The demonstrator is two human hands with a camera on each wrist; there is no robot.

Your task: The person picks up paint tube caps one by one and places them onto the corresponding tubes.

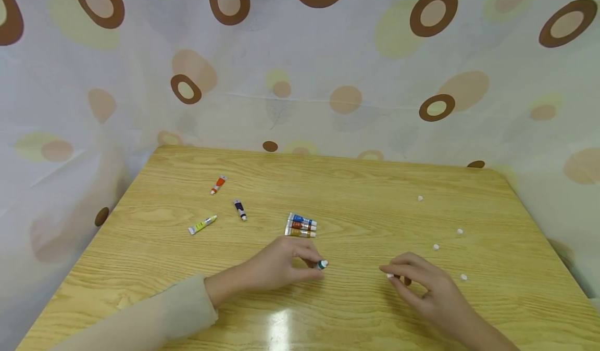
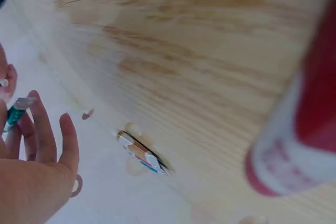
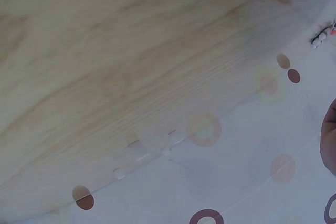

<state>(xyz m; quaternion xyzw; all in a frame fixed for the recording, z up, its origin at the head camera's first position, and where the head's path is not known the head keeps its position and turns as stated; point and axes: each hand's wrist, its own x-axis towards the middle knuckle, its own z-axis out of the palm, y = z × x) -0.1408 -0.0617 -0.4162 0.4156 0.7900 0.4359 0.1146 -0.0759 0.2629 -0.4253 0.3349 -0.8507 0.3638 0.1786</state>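
Left hand (image 1: pixel 283 266): fingers closed in a pinch on the green tube (image 1: pixel 321 265), its narrow end aimed across at the other hand.
Right hand (image 1: pixel 431 291): fingertips nearly together, pinching a small white cap (image 1: pixel 390 275), well apart from the tube.
Green tube: held at the near middle of the counter (image 1: pixel 356 195), just in front of the blue tube (image 1: pixel 305 220), brown tube (image 1: pixel 302 226) and ochre tube (image 1: pixel 300 233), lying side by side.
Left of those: red tube (image 1: pixel 218 184), dark tube (image 1: pixel 240 210) and yellow tube (image 1: pixel 202 225), lying apart.
Loose caps (image 1: pixel 436 247): four, scattered on the right.
Step in hand: probably uncapping the green tube; recapping cannot be ruled out.
Next move calls for: if uncapping, putting the cap near the others while the tube stays steady, unsqueezed.
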